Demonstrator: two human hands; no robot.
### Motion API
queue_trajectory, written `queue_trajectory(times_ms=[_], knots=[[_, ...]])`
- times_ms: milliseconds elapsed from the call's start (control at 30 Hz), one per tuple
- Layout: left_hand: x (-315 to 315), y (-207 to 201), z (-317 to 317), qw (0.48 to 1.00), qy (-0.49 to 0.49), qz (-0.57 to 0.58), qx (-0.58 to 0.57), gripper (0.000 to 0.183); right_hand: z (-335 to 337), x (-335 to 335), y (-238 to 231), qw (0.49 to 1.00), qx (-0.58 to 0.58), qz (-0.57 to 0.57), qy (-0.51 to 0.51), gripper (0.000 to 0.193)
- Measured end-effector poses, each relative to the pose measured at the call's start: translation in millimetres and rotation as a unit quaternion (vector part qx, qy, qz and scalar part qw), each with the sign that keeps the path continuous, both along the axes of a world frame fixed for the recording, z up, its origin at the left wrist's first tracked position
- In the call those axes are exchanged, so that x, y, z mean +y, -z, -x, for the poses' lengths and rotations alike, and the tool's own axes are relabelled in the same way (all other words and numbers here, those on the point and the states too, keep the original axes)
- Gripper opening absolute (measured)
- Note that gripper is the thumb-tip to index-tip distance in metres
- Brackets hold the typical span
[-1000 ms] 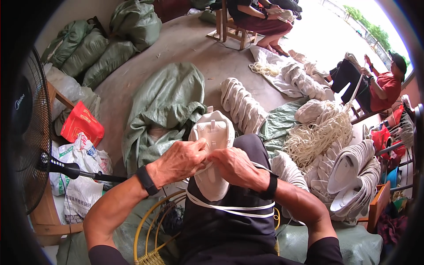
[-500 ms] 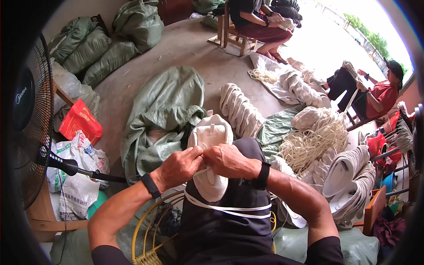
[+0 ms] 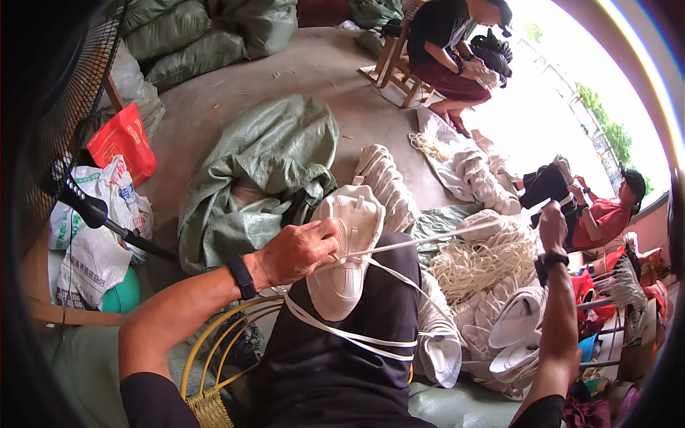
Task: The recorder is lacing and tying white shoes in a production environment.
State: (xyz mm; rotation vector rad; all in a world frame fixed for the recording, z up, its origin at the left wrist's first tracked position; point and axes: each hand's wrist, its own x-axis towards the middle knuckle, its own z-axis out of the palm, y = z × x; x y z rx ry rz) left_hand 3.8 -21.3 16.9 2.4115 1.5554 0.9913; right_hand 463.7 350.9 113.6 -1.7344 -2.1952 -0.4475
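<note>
While pinching flat white lace [image 3: 428,240] in right hand [image 3: 552,230], with left hand [image 3: 300,250] curled, hold unclear, risks tipping off-white mesh shoe [image 3: 348,282] by overpulling.

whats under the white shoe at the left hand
The white shoe appears to rest on the dark trousers, which show beside it and past its toe, where white laces cross them. Its sole and the cloth directly beneath are covered.

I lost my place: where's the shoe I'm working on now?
In the head view, the white shoe sits near the middle on your dark trousers, toe toward you, your left hand at its left side and a green sack beyond, to the left.
</note>
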Motion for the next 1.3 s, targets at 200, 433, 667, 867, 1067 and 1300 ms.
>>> queue_trajectory(times_ms=[200,433,667,867,1067,1300], knots=[[3.8,-0.6,-2.0,1.0,-0.004,0.002,0.009,0.021,62.3,-87.6,49.8,0.918,0.084,0.131,-0.364,0.019],[1.1,-4.2,-7.8,1.0,-0.027,-0.012,0.003,0.019,246.0,-239.5,75.8,0.761,0.096,0.136,-0.627,0.038],[-1.6,0.6,-8.0,0.998,-0.058,-0.004,0.004,0.019,263.4,-240.9,87.1,0.739,0.05,0.111,-0.662,0.028],[-4.8,3.9,-7.7,0.998,-0.056,-0.008,-0.006,0.02,248.1,-207.4,80.9,0.816,0.051,0.017,-0.575,0.025],[-5.2,7.0,-6.1,0.999,-0.046,0.006,-0.01,0.018,179.6,-114.6,73.1,0.922,0.131,0.043,-0.361,0.028],[-0.9,8.6,-7.6,0.999,-0.049,-0.01,-0.003,0.013,127.3,-71.0,94.9,0.945,0.097,-0.008,-0.312,0.018]])
